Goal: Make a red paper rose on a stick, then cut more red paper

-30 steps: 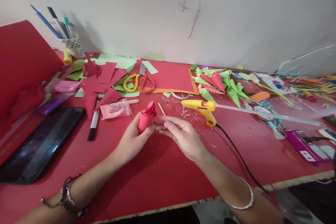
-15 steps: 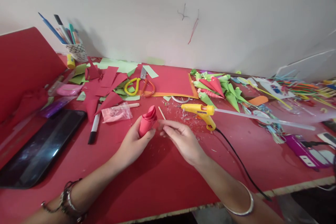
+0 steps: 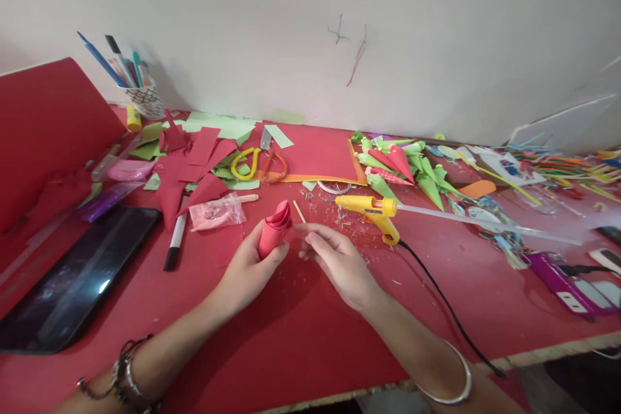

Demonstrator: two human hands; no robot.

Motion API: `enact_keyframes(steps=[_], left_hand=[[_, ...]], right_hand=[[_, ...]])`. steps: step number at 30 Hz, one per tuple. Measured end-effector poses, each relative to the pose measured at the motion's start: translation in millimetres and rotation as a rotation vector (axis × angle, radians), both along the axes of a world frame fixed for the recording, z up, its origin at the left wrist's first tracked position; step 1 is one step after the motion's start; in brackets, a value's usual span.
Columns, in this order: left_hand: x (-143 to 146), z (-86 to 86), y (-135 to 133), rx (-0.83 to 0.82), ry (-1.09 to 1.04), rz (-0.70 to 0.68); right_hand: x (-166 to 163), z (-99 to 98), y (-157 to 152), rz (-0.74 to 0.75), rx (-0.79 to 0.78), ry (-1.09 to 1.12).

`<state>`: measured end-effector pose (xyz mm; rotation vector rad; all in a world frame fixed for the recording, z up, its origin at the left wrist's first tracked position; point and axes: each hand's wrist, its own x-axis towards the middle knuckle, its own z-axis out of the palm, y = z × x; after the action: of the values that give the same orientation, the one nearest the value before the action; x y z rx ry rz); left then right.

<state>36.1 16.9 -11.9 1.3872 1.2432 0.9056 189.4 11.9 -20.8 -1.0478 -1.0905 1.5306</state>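
My left hand (image 3: 252, 265) is wrapped round a rolled red paper cone (image 3: 274, 229), holding it upright just above the red table (image 3: 291, 343). My right hand (image 3: 334, 259) hovers beside the cone with fingers stretched out and slightly curled, its tips close to the roll and holding nothing. A thin wooden stick (image 3: 299, 211) lies on the table just beyond the fingertips. A yellow glue gun (image 3: 373, 210) rests to the right of my right hand, its black cord (image 3: 446, 304) trailing toward the table's front edge.
A tablet (image 3: 72, 272) and black marker (image 3: 173, 242) lie at the left. Scissors (image 3: 257, 162), red and green paper scraps (image 3: 194, 155) and a pen cup (image 3: 143, 100) sit behind. Green and red paper cones (image 3: 402, 165) are piled at the right, with a purple device (image 3: 563, 278) further right.
My right fingers have eased slightly away from the cone. The view has tilted upward a little; both hands stay in about the same place.
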Motion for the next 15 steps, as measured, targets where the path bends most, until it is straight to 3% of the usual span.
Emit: enact_keyframes(steps=[4,15], left_hand=[[0.1,-0.1,0.4,0.012,0.008,-0.004],[0.7,0.1,0.0,-0.026,-0.014,-0.012]], right_hand=[[-0.5,1.0,-0.8,0.052,-0.072,0.055],[-1.9,-2.0,-0.2,-0.009,-0.023,0.031]])
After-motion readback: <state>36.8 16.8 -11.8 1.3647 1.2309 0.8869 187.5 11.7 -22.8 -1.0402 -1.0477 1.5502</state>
